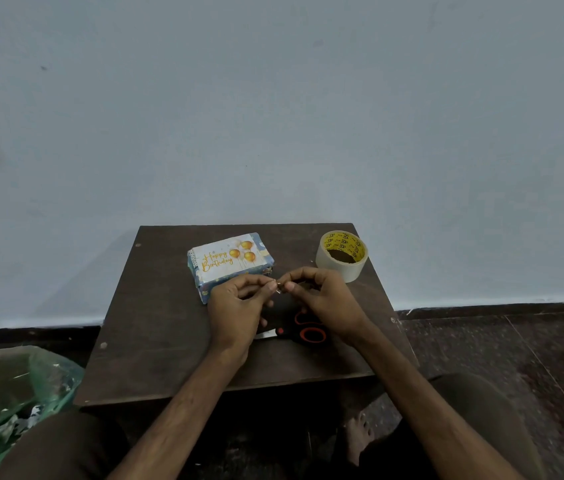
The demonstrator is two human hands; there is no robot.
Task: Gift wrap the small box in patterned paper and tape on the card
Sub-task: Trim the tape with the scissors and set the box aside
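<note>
The small box (204, 287), wrapped in blue patterned paper, lies on the dark wooden board (156, 323). A white "Happy Birthday" card (228, 258) with gold balloons rests on its top face. Just in front of the box's right corner, my left hand (239, 306) and my right hand (322, 299) meet fingertip to fingertip, pinching a small clear piece of tape (278, 285) between them. The roll of clear tape (342, 255) with a yellow core stands at the board's far right.
Black scissors with red-lined handles (303, 332) lie on the board under my hands. A green plastic bag (7, 393) sits on the floor at the left. The pale blue wall (273, 116) rises right behind the board. My crossed legs frame the near edge.
</note>
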